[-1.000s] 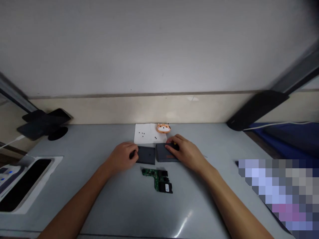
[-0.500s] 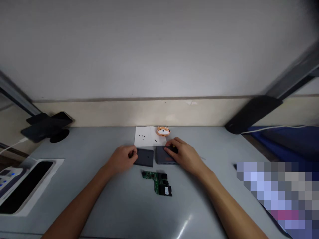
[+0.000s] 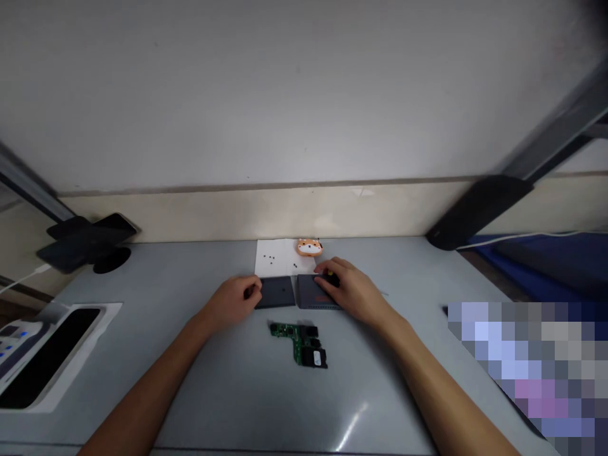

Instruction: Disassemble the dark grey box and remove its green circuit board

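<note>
My left hand point(image 3: 236, 299) is closed, its curled fingers pinching the left edge of a flat dark grey cover panel point(image 3: 278, 292) that lies on the desk. My right hand point(image 3: 356, 288) is closed around a screwdriver point(image 3: 331, 273); a dark handle with a yellow part shows between the fingers, and a thin shaft sticks out beyond the hand. Those fingertips also rest on a dark grey box-like case point(image 3: 310, 291), just right of the panel. Nearer me lies a green circuit board point(image 3: 298, 342) with black connectors, touched by neither hand.
Several small dark screws lie on a white paper sheet point(image 3: 263, 250) behind the panel. On its right stands an orange animal-faced case point(image 3: 310, 247). A phone on a stand point(image 3: 88, 244) is at the left, a black-screened device point(image 3: 52, 354) nearer, a black cylinder point(image 3: 479, 212) at back right.
The dark panel has turned a little and now lies straighter beside the case. My hands keep nearly the same places; the whole view has shifted slightly.
</note>
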{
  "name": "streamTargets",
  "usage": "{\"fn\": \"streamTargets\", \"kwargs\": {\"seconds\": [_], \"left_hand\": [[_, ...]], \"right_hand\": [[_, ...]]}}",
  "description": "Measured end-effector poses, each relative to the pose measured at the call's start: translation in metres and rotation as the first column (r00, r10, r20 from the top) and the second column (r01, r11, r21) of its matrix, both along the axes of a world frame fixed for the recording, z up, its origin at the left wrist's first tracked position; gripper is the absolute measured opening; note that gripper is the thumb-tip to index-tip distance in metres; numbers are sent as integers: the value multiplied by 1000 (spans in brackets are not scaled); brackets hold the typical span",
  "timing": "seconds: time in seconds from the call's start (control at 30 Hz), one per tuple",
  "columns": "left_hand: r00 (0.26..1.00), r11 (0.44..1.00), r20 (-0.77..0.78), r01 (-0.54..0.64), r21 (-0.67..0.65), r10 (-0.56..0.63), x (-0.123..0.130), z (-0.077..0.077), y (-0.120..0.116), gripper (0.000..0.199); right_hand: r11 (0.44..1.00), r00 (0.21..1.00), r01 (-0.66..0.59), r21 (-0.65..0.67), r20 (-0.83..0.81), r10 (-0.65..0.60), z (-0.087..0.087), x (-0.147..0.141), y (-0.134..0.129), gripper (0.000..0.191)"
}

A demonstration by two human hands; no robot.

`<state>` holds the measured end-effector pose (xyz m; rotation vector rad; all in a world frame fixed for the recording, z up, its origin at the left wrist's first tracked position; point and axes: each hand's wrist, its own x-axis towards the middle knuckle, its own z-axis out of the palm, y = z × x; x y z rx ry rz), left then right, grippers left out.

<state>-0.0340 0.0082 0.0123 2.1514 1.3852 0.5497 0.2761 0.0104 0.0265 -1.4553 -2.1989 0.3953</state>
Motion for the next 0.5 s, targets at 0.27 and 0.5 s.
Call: {"fn": "streamTargets", "kwargs": {"seconds": [0.27, 0.5], "left_hand": [[997, 999, -68, 39, 35, -36, -2, 0, 1, 13], [994, 999, -110, 21, 44, -16, -3, 3, 0, 14]], "right_hand": [[997, 997, -77, 20, -5, 77, 0, -3, -1, 16], [998, 1000, -26, 51, -15, 27, 3, -4, -4, 31]]}}
